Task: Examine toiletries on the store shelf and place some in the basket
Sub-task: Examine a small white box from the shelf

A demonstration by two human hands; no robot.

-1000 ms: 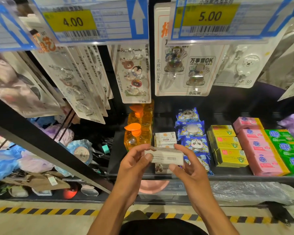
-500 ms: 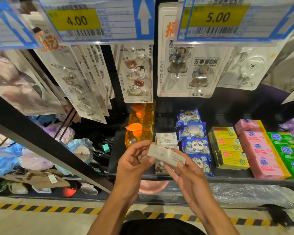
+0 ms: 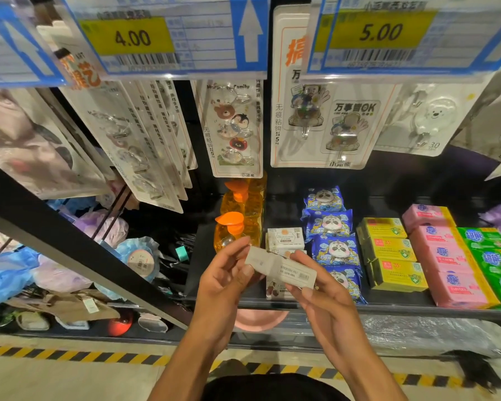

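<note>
A small white soap box (image 3: 282, 269) is held in front of the shelf, tilted with its barcode side up. My left hand (image 3: 224, 280) pinches its left end and my right hand (image 3: 320, 290) holds its right end from below. On the black shelf (image 3: 315, 303) behind it lie more white soap boxes (image 3: 285, 238), orange pump bottles (image 3: 235, 227), blue panda soap packs (image 3: 331, 244), yellow soap boxes (image 3: 388, 250), pink soap bars (image 3: 446, 256) and green soap bars (image 3: 492, 253). No basket is in view.
Carded adhesive hooks (image 3: 232, 128) hang above the shelf under price tags reading 4.00 (image 3: 132, 37) and 5.00 (image 3: 381, 31). Bath sponges (image 3: 139, 257) fill the left bay behind a slanted black bar (image 3: 70, 241). Yellow-black floor tape (image 3: 70, 355) runs along the base.
The soap box has been turned in my hands from level to tilted, right end lower, with its barcode face up. My right hand shifted under it.
</note>
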